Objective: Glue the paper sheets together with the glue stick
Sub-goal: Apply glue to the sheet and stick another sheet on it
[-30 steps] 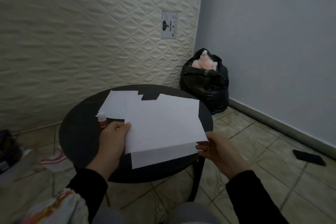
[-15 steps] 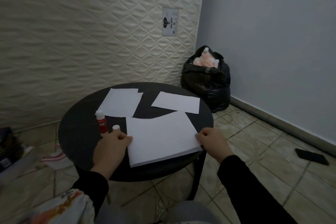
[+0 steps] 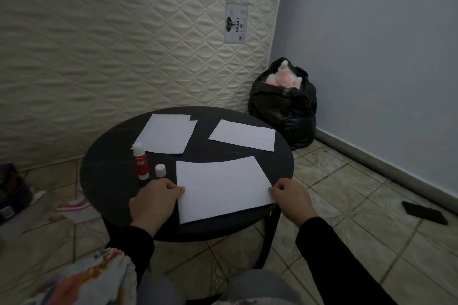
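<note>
Round dark worktop [image 3: 106, 181], centre of frame. Near sheet [image 3: 223, 188], lower centre, lying flat: left hand [image 3: 155, 202] pinches its left edge with curled fingers, right hand [image 3: 290, 197] pinches its right edge likewise. Glue stick [image 3: 140, 162], red, upright, uncapped, centre left; white cap [image 3: 160, 170] just beside it. Two further sheets: upper left stack [image 3: 166, 136], upper right sheet [image 3: 244, 135]

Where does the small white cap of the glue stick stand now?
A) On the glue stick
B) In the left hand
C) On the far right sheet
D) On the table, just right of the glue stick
D: the white cap stands alone on the table, beside the uncapped glue stick.
</note>
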